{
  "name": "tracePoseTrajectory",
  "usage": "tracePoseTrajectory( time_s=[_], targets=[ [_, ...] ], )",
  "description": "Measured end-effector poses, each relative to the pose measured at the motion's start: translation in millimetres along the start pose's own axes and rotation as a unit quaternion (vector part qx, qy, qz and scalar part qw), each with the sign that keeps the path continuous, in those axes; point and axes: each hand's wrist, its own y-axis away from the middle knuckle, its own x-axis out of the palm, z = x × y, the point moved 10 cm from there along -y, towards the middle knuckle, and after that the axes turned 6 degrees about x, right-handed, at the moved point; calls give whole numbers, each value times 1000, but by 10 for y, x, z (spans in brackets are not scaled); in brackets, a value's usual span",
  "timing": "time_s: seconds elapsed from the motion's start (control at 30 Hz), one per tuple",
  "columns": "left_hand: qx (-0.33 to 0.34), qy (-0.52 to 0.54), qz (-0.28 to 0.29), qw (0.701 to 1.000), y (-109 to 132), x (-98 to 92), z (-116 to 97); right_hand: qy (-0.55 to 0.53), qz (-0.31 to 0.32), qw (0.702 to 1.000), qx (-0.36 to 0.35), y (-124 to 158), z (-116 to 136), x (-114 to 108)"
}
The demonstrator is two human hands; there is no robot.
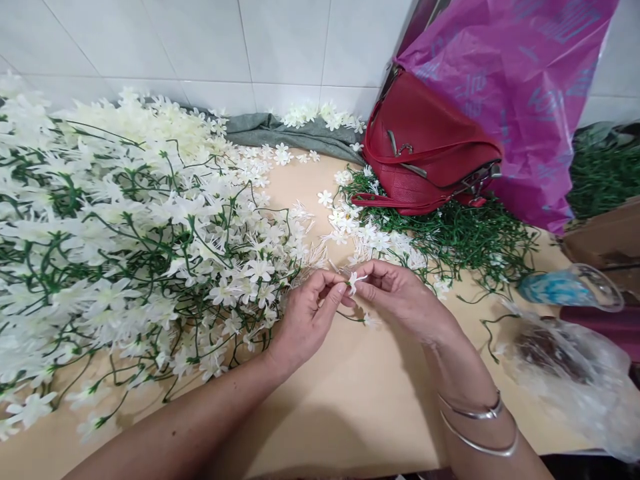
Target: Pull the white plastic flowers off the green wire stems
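Note:
Over the middle of the table, my left hand and my right hand meet fingertip to fingertip. Between them is a small white artificial flower with a green base. My left thumb and forefinger pinch its green end, while the fingers of my right hand close on the white petals. A green stem with another white bloom hangs just below my fingers. Left of my hands lies a large heap of white artificial flowers on green stems. Loose white petals are scattered just beyond my fingertips.
Behind my right hand, a red handbag rests on a pile of green stems, beside a purple plastic bag. At the right are a clear cup with blue inside and a clear plastic bag. Grey cloth lies along the tiled wall.

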Motion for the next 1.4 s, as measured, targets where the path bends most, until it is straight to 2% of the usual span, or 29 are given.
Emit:
tracePoseTrajectory(
  time_s=[0.4, 0.83, 0.97, 1.1, 1.2, 1.27, 1.3, 1.4],
  targets=[
    [25, -41, 15, 999, 11, -4, -88, 23, 22, 999, -8, 17, 49, 32],
    [25, -76, 21, 997, 13, 2, -112, 82, 3, 996, -25, 8, 72, 44],
    [10, -17, -20, 1000, 31, -33, -35, 79, 7, 996, -28, 34, 111, 19],
    [-21, 98, -92, 991, 39, -110, 91, 164, -46, 984, -57, 180, 343, -186],
    [-13, 84, -90, 992, 25, -115, 81, 241, -82, 963, -84, 306, 672, -186],
    [7, 36, -72, 997, 14, -108, 26, 220, -95, 964, -116, 355, 952, -51],
    [18, 4, -63, 998, 12, -107, -6, 174, -89, 971, -136, 362, 1090, 55],
    [50, -77, -45, 995, 17, -103, -97, 39, -8, 986, -161, 279, 1345, 448]
  ],
)
